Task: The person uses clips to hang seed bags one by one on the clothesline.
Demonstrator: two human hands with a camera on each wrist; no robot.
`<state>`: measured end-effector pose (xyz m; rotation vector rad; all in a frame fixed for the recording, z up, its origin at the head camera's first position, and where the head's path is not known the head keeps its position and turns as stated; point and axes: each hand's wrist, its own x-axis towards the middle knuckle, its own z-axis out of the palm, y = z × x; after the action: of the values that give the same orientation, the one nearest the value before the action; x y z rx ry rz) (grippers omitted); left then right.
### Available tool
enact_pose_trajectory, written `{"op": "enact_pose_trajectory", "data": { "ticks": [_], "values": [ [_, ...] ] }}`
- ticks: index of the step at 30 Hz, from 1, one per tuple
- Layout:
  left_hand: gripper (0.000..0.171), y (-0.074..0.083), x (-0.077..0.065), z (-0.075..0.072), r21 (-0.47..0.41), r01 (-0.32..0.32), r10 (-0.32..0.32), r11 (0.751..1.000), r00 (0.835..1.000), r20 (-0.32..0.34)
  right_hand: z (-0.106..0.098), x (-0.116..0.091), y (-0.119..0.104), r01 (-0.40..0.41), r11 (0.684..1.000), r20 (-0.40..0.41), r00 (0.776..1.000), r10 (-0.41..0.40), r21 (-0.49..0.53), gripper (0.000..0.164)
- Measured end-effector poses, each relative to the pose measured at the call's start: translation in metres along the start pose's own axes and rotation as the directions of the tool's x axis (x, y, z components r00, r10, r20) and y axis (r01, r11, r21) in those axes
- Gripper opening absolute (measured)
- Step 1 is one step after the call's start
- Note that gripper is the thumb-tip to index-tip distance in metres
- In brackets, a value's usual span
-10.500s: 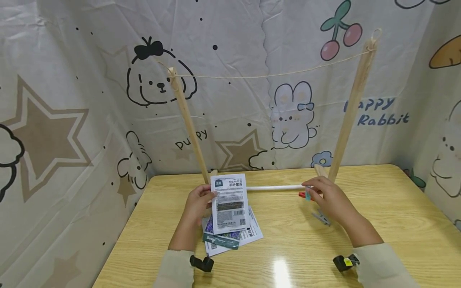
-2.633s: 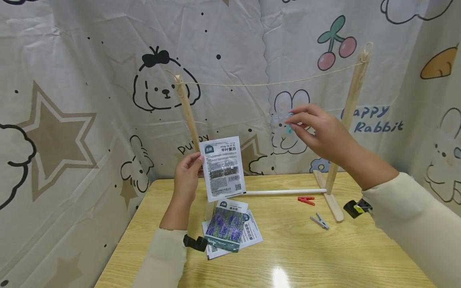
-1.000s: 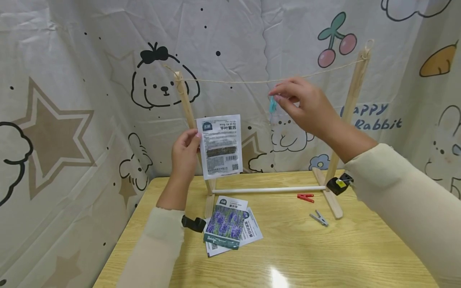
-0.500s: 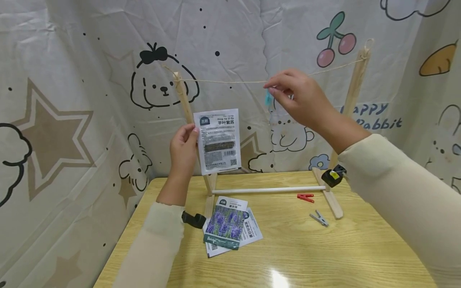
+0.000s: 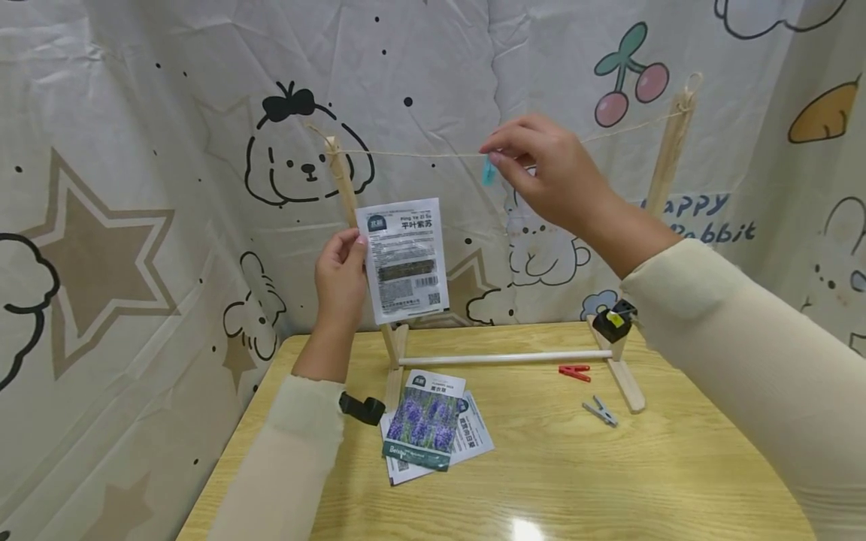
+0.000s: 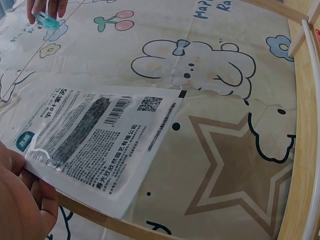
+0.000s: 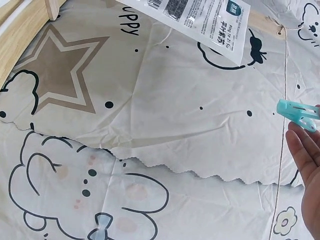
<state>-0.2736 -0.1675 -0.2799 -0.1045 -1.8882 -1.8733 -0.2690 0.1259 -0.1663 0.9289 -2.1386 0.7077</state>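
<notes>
Left hand (image 5: 340, 276) pinches the packet (image 5: 407, 263), right hand (image 5: 546, 167) the clip (image 5: 488, 173); the packet seems light, slick and bendy: hold its edge.

Packet (image 5: 404, 259) left of clip (image 5: 489, 171), stacked packets (image 5: 424, 422) below on table (image 5: 555, 473), rod (image 5: 504, 358) behind
</notes>
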Motion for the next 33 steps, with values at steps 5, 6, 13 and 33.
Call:
{"op": "enact_pose_trajectory", "data": {
  "ticks": [5, 6, 13, 33],
  "values": [
    [0.027, 0.002, 0.0, -0.002, 0.029, -0.007, 0.007, 1.0, 1.0, 0.001, 0.002, 0.004, -0.003, 0.02, 1.0, -0.005, 1.0, -0.02, 0.003, 0.022],
    [0.027, 0.002, 0.0, -0.001, 0.033, -0.011, 0.011, 0.999, 1.0, 0.002, 0.002, 0.004, -0.003, 0.022, 1.0, -0.007, 1.0, -0.022, 0.001, 0.022],
    [0.025, 0.007, 0.0, 0.001, 0.032, -0.025, 0.025, 0.999, 1.0, -0.008, 0.003, 0.011, -0.009, 0.006, 1.0, -0.011, 1.0, -0.006, 0.005, 0.021],
    [0.022, 0.021, -0.007, 0.008, -0.046, -0.046, 0.045, 0.998, 0.998, -0.035, 0.012, 0.034, -0.03, -0.018, 1.0, 0.002, 1.0, 0.018, 0.023, 0.024]
  ]
}}
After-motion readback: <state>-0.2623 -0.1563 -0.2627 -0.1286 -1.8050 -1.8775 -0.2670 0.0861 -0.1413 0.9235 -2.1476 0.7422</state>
